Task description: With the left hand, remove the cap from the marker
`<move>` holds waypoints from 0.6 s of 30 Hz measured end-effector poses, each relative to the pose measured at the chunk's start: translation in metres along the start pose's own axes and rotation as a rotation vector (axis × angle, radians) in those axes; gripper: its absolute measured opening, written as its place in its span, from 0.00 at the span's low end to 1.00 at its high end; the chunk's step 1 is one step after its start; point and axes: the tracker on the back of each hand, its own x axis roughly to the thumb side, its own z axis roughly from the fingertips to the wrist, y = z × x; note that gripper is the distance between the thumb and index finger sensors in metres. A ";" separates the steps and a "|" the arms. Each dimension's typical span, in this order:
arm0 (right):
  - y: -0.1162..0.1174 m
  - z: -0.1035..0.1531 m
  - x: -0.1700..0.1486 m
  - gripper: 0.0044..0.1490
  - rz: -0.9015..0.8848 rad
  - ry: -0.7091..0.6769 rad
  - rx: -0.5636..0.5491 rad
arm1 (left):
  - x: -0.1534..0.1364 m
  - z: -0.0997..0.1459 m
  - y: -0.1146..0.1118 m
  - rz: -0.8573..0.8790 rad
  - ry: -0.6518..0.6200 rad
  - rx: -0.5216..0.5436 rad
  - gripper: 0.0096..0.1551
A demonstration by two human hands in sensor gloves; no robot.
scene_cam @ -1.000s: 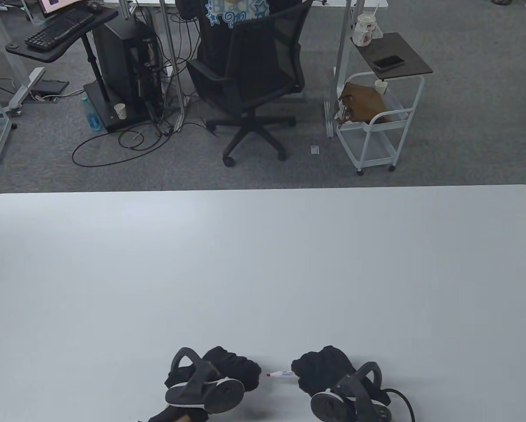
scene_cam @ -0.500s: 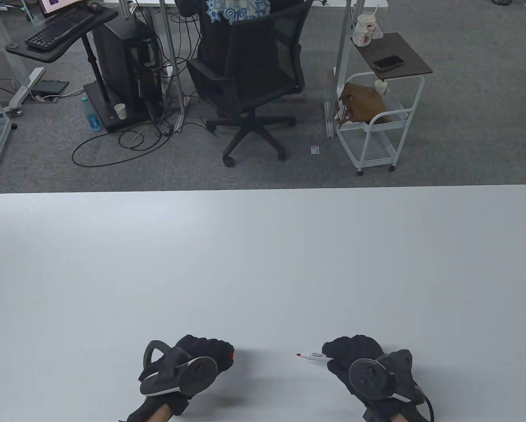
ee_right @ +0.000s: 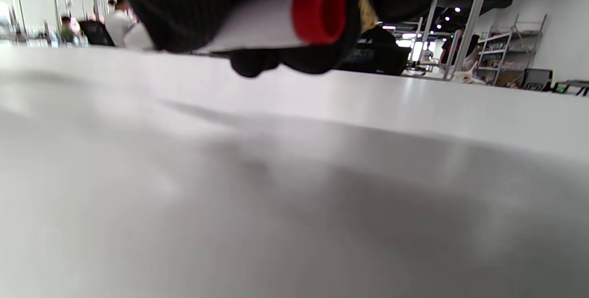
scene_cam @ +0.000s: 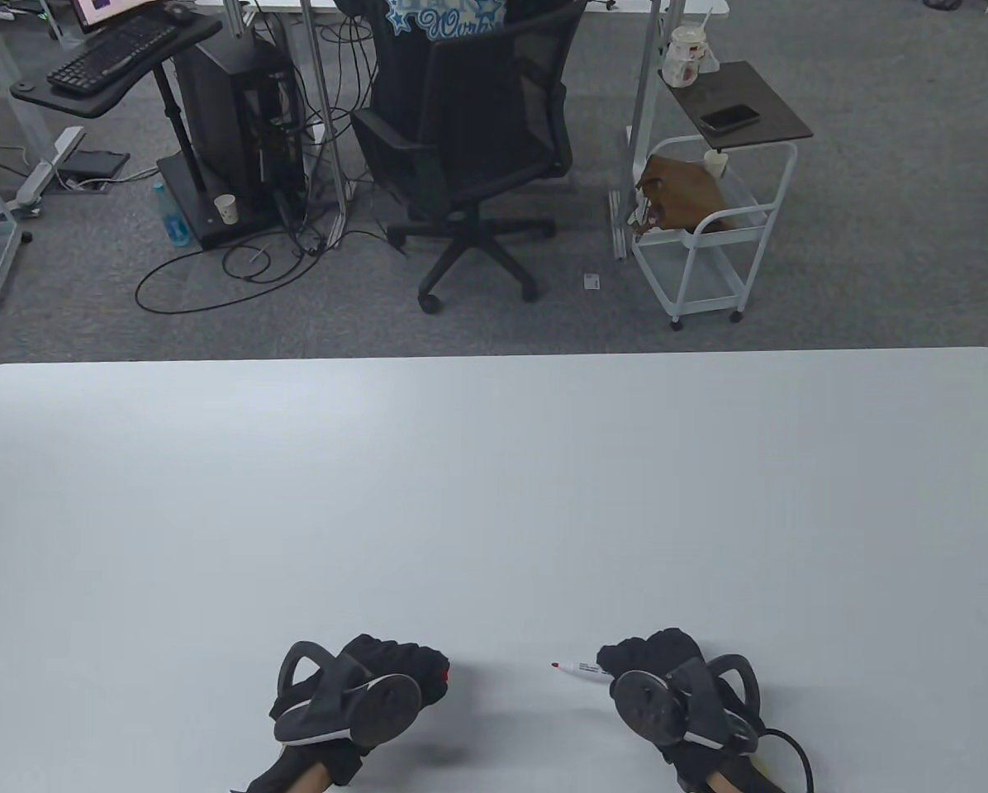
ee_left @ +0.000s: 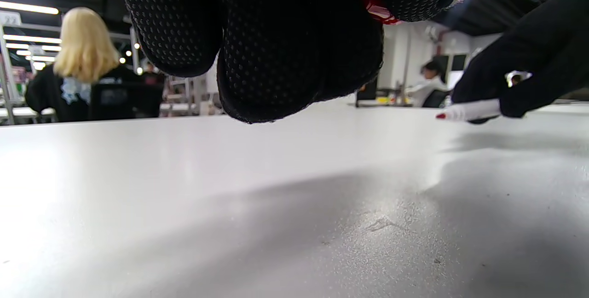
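Nearest to us, at the front edge of the white table (scene_cam: 494, 496), our left hand (scene_cam: 387, 673) is curled into a fist, and a bit of the red marker cap (scene_cam: 445, 676) shows at its inner side; in the left wrist view the same red piece (ee_left: 378, 10) peeks out between the closed gloved fingers (ee_left: 276, 49), so we hold the cap in that hand, just above the tabletop (ee_left: 230, 197). Well apart to the right, our right hand (scene_cam: 655, 661) grips the white marker (scene_cam: 583, 668) by its barrel, the bare red tip (scene_cam: 555, 664) pointing left toward the other hand. From the right wrist view we see the marker's red rear end (ee_right: 318, 10) and white barrel sticking out of the closed fingers (ee_right: 184, 8), held off the table surface. So the cap is off the marker, each part in its own hand, with an open stretch of table between them. Farther out, beyond the table's far edge, stand a black office chair (scene_cam: 469, 140), a white rolling cart (scene_cam: 709, 239) carrying a brown bag (scene_cam: 680, 194), and a keyboard (scene_cam: 114, 51) on a stand at the far left.
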 end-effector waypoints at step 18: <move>-0.001 0.002 -0.009 0.41 -0.090 0.017 0.070 | 0.000 0.000 -0.001 -0.050 0.028 -0.023 0.25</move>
